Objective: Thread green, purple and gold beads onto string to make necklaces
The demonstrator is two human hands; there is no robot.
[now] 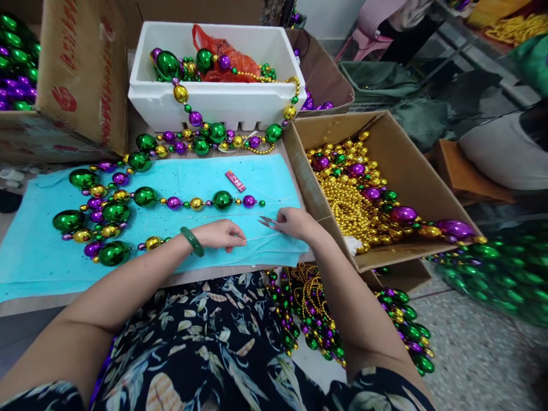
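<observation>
My left hand (222, 235), with a green bangle at its wrist, pinches a thin clear thread (262, 237) stretched toward my right hand (294, 224). My right hand is closed round a pair of small metal snips (268, 221), their tips pointing left; its fingers also seem to meet the thread. Just beyond my hands lies a strand of green, purple and gold beads (222, 200) on a blue cloth (184, 171). It loops round at the left, and its near end passes behind my left forearm. A thin, needle-like line (226, 215) lies between strand and hand.
A white foam box (209, 105) stands behind the cloth, a bead string draped over its front. At right, a cardboard box (411, 165) holds gold and mixed beads. Another carton (81, 74) stands left. A small pink packet (235, 181) rests on the cloth. Bead strands (314, 319) hang below the table edge.
</observation>
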